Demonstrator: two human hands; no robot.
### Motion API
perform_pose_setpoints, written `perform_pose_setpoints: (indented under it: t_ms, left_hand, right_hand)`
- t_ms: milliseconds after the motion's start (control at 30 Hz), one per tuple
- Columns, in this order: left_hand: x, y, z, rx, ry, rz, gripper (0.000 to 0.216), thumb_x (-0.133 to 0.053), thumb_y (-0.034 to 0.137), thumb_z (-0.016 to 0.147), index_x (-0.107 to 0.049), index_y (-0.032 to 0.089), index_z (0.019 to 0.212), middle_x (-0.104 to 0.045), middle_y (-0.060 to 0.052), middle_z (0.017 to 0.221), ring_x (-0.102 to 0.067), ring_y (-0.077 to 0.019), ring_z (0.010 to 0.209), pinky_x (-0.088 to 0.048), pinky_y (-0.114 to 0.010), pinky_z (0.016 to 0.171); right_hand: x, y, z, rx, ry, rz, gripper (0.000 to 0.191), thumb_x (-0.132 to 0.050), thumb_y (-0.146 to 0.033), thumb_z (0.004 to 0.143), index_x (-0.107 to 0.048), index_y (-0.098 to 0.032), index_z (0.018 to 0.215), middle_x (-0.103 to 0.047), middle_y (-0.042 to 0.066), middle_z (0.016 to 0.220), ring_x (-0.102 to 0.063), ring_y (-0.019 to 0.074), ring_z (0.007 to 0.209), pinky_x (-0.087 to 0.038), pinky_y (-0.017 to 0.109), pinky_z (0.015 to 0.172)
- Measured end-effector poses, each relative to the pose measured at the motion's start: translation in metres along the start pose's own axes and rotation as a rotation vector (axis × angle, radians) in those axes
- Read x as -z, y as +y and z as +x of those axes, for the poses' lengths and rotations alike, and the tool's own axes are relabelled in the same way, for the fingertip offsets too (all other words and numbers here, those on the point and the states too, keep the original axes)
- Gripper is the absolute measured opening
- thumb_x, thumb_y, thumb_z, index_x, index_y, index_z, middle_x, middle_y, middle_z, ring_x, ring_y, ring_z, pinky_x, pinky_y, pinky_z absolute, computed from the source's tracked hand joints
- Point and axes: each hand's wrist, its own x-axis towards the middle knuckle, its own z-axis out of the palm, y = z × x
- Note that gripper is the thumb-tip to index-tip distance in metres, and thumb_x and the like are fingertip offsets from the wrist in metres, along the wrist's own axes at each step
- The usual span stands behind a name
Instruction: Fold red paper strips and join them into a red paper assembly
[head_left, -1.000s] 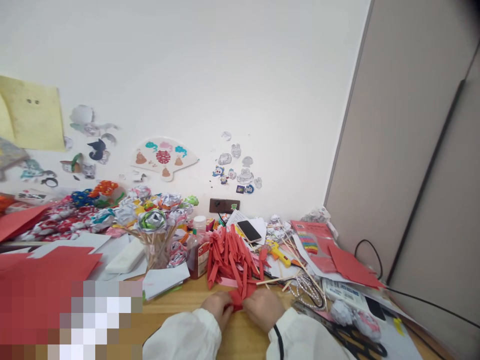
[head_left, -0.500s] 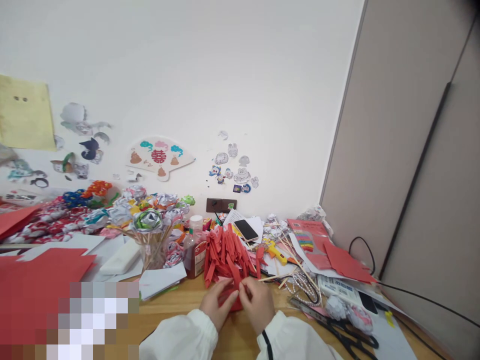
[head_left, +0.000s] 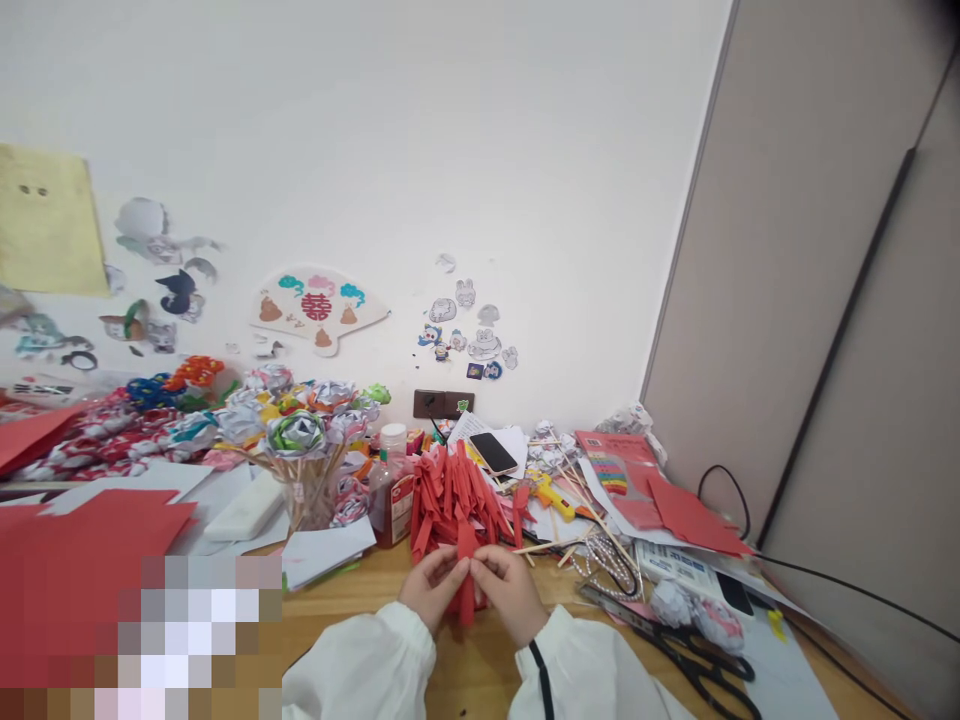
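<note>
Between my two hands stands a narrow red paper strip (head_left: 466,540), pinched near its middle, with its lower end hanging below my fingers. My left hand (head_left: 436,588) grips it from the left with thumb and fingertips. From the right, my right hand (head_left: 506,588) pinches the same strip, the thumbs nearly touching. Right behind my hands lies a heap of folded red paper strips (head_left: 457,490). A bottle of reddish liquid (head_left: 391,490) stands to the left of that heap.
Scissors (head_left: 690,650), bead strings (head_left: 604,565) and a yellow glue gun (head_left: 553,497) lie to the right. A phone (head_left: 493,453) rests behind the heap. At left are a cup of sticks with paper flowers (head_left: 304,490), white paper (head_left: 330,552) and red sheets (head_left: 82,540).
The red strip has turned more upright, and its lower end now hangs straight below my fingers. My hands have risen slightly and keep their pinch.
</note>
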Motion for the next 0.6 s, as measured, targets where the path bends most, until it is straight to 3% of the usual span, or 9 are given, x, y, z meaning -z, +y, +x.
perform_pose_setpoints:
  t_ms: [133, 233, 300, 400, 500, 600]
  left_hand:
    - [0.004, -0.003, 0.005, 0.053, 0.008, -0.05, 0.041, -0.069, 0.035, 0.039, -0.057, 0.013, 0.071, -0.065, -0.006, 0.071, -0.059, -0.0173, 0.069, -0.046, -0.026, 0.065]
    - [0.005, -0.001, 0.005, 0.086, 0.034, -0.071, 0.041, -0.069, 0.035, 0.041, -0.055, 0.013, 0.072, -0.063, -0.002, 0.061, -0.058, -0.0142, 0.054, -0.047, -0.025, 0.053]
    - [0.004, 0.001, 0.003, 0.126, -0.006, -0.061, 0.04, -0.067, 0.036, 0.043, -0.055, 0.013, 0.073, -0.061, 0.0, 0.053, -0.055, -0.0122, 0.044, -0.045, -0.024, 0.046]
    - [0.001, 0.003, -0.002, 0.168, -0.137, -0.006, 0.037, -0.064, 0.04, 0.046, -0.054, 0.012, 0.068, -0.058, 0.001, 0.048, -0.053, -0.0118, 0.039, -0.043, -0.023, 0.041]
    - [-0.002, 0.004, -0.007, 0.192, -0.208, 0.055, 0.034, -0.06, 0.043, 0.049, -0.052, 0.013, 0.06, -0.057, 0.001, 0.046, -0.053, -0.0124, 0.038, -0.042, -0.023, 0.039]
    - [-0.004, 0.004, -0.011, 0.214, -0.191, 0.11, 0.034, -0.059, 0.046, 0.05, -0.051, 0.013, 0.059, -0.057, 0.002, 0.045, -0.053, -0.0125, 0.036, -0.041, -0.023, 0.037]
  right_hand:
    - [0.004, -0.004, -0.002, 0.017, -0.048, -0.081, 0.027, -0.043, -0.036, 0.071, -0.048, -0.013, 0.057, -0.039, -0.005, 0.043, -0.037, 0.0057, 0.04, -0.029, 0.017, 0.04]
    - [0.007, -0.004, -0.001, 0.035, 0.089, -0.158, 0.025, -0.043, -0.036, 0.072, -0.051, -0.013, 0.064, -0.042, -0.004, 0.047, -0.037, 0.0064, 0.042, -0.029, 0.018, 0.041]
    - [0.009, -0.003, 0.0, 0.033, 0.197, -0.17, 0.023, -0.046, -0.036, 0.07, -0.052, -0.013, 0.072, -0.046, -0.002, 0.053, -0.04, 0.0075, 0.046, -0.032, 0.018, 0.044]
    - [0.01, -0.001, 0.002, 0.018, 0.19, -0.13, 0.026, -0.051, -0.036, 0.066, -0.052, -0.013, 0.079, -0.05, 0.0, 0.06, -0.045, 0.0096, 0.052, -0.035, 0.02, 0.049]
    - [0.01, -0.001, 0.002, 0.028, 0.157, -0.132, 0.023, -0.051, -0.035, 0.065, -0.053, -0.013, 0.068, -0.049, 0.0, 0.058, -0.044, 0.0094, 0.051, -0.035, 0.02, 0.048]
    - [0.01, -0.003, 0.001, 0.041, 0.207, -0.184, 0.022, -0.052, -0.034, 0.064, -0.051, -0.013, 0.056, -0.045, -0.002, 0.053, -0.041, 0.0085, 0.049, -0.033, 0.019, 0.047]
